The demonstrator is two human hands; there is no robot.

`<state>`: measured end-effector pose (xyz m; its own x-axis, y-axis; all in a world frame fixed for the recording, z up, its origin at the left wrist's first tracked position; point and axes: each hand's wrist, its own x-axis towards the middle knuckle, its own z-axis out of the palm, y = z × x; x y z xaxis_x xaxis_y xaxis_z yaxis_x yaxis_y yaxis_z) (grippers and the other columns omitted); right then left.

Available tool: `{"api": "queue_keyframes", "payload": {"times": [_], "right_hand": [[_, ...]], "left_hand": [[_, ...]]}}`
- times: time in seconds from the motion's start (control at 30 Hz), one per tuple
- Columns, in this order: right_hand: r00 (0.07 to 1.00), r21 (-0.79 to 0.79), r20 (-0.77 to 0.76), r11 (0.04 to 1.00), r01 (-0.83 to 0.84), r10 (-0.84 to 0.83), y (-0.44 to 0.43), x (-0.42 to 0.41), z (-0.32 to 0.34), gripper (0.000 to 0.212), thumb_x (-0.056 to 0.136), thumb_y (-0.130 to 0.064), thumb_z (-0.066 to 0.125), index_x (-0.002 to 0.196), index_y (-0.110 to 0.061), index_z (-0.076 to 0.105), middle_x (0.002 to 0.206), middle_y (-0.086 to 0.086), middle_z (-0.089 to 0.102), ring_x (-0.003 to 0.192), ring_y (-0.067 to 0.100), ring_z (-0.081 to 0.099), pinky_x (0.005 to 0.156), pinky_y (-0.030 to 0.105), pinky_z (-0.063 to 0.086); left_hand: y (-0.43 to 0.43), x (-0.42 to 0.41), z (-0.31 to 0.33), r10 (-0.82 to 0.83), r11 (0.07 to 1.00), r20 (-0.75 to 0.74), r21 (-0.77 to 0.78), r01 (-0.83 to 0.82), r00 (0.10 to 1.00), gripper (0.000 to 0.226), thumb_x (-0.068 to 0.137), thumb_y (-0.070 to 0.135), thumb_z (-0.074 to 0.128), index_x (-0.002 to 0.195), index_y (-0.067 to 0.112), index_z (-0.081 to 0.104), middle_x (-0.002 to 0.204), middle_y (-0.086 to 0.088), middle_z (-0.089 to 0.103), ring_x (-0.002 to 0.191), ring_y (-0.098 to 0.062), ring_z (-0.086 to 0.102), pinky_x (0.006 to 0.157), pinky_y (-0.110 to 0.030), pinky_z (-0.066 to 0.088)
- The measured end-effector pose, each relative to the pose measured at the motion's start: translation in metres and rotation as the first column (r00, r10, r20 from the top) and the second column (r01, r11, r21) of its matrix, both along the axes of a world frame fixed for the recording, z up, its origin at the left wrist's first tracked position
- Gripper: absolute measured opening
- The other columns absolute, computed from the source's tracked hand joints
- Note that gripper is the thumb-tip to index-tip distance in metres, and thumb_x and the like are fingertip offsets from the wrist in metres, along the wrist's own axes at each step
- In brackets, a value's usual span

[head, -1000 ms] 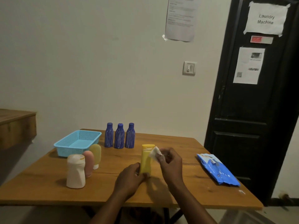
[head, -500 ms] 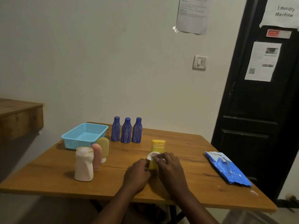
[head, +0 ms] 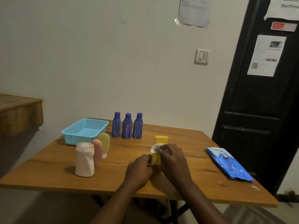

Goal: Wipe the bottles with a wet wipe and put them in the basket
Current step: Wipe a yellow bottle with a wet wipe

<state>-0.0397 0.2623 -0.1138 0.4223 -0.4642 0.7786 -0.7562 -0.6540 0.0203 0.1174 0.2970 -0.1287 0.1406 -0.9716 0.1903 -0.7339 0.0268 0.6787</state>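
Both my hands grip the yellow bottle [head: 156,159]: left hand [head: 139,170] steadies its base on the surface [head: 48,165] while right hand [head: 174,159] presses the wipe [head: 154,149] against it.

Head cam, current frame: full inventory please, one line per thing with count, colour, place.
table: 1, wooden, fills the foreground
basket: 1, light blue, empty, far left of the table
blue bottles: 3, upright in a row, right of the basket
white bottle: 1, front left
pink bottle: 1, just behind the white one
pale yellow bottle: 1, behind the pink one
yellow bottle: 1, upright, centre, between the hands
wet wipe: 1, white, against the yellow bottle
wipes pack: 1, blue, lying flat at right
door: 1, black, papers taped on it
light switch: 1, white, on the wall
left hand: holds the yellow bottle low
right hand: presses the wet wipe to it
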Motion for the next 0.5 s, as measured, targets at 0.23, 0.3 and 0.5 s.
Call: {"api": "queue_keyframes", "payload": {"times": [0.23,0.3,0.5], "right_hand": [[0.991,-0.023,0.133,1.0,0.008,-0.005,-0.006,0.0,0.026,0.043,0.073,-0.003,0.087,0.113,-0.014,0.074,0.115,0.006,0.069,0.101,0.022,0.065,0.075,0.031,0.059],[1.0,-0.038,0.02,0.999,0.025,-0.024,-0.004,0.007,0.025,0.051,0.068,-0.009,0.091,0.115,-0.016,0.074,0.118,0.005,0.069,0.105,0.022,0.064,0.076,0.03,0.059],[0.979,-0.041,-0.203,0.999,0.0,-0.008,0.001,0.004,-0.001,0.054,0.066,-0.024,0.091,0.117,-0.022,0.073,0.119,-0.001,0.065,0.106,0.019,0.059,0.078,0.032,0.057]], "left_hand": [[0.002,-0.002,0.005,-0.032,0.999,-0.019,0.012,0.032,0.999,0.026,0.088,0.057,0.064,0.11,0.044,0.061,0.103,0.019,0.066,0.097,-0.009,0.062,0.093,-0.045,0.052],[0.002,-0.001,0.004,-0.019,1.0,-0.051,0.02,0.02,0.999,0.025,0.083,0.065,0.062,0.102,0.048,0.059,0.1,0.021,0.066,0.098,-0.011,0.061,0.09,-0.044,0.053],[0.004,-0.004,0.005,0.019,1.0,0.021,-0.001,-0.019,1.0,0.01,0.1,0.028,0.05,0.105,0.035,0.056,0.098,0.011,0.062,0.092,-0.013,0.058,0.094,-0.044,0.051]]}}
